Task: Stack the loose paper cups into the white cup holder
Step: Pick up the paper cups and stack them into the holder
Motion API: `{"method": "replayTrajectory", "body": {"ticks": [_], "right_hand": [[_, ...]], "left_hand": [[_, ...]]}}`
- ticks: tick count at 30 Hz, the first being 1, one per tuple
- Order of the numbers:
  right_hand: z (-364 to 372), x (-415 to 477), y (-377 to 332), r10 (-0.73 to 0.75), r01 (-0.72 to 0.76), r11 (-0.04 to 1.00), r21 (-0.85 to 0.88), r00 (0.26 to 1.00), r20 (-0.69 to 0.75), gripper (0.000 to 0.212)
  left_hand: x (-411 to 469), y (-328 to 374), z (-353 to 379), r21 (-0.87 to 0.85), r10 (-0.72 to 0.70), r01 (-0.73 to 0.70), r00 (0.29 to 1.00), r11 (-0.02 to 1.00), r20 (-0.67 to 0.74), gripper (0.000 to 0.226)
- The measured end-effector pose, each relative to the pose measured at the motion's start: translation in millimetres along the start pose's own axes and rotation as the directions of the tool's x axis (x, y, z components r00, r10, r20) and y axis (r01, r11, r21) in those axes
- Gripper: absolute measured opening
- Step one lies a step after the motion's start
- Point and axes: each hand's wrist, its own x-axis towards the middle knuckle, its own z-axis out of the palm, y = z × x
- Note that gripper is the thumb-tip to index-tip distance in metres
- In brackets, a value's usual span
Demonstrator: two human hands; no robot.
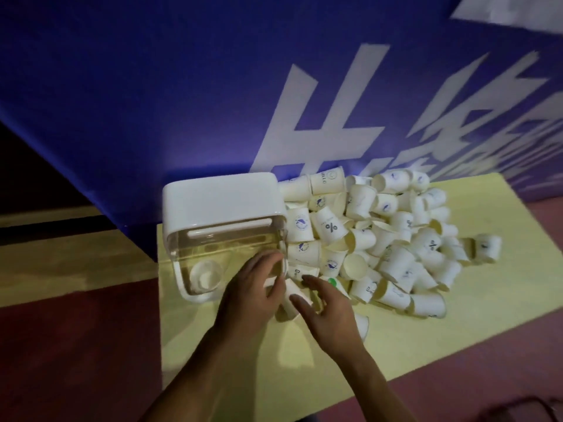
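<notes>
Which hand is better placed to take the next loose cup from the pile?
Probably the right hand: it lies open beside the cup pile, while the left hand rests at the cup holder, farther from the loose cups.

Yellow mat spread on red floor, far edge against blue banner. I see white cup holder lying on its side at mat's far left. Heap of loose paper cups fills far right, touching holder's right side.
</notes>
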Motion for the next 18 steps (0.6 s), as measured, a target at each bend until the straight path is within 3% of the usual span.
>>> {"method": "replayTrajectory", "body": {"ticks": [6,8,13,18], "right_hand": [[-99.3,-24.2,41.2,0.102,-0.086,0.993,0.086,0.976,-0.192,0.034],[-123.5,-23.6,59.0,0.116,-0.094,0.989,0.11,0.969,-0.218,0.031],[-166.3,-4.5,110.4,0.129,-0.106,0.986,0.128,0.974,-0.185,0.031],[-210.5,37.6,157.9,0.121,-0.101,0.98,0.171,0.986,-0.111,0.022]], "left_hand": [[78.1,77.8,38.6,0.276,0.182,-0.248,0.953,0.928,0.244,0.059],[107.6,91.2,52.4,0.36,0.173,-0.284,0.935,0.889,0.311,0.067],[180.2,104.3,95.5,0.535,-0.03,-0.125,0.962,0.836,0.271,0.08],[223.3,132.6,170.0,0.583,-0.18,0.008,0.954,0.813,0.239,0.08]]}}
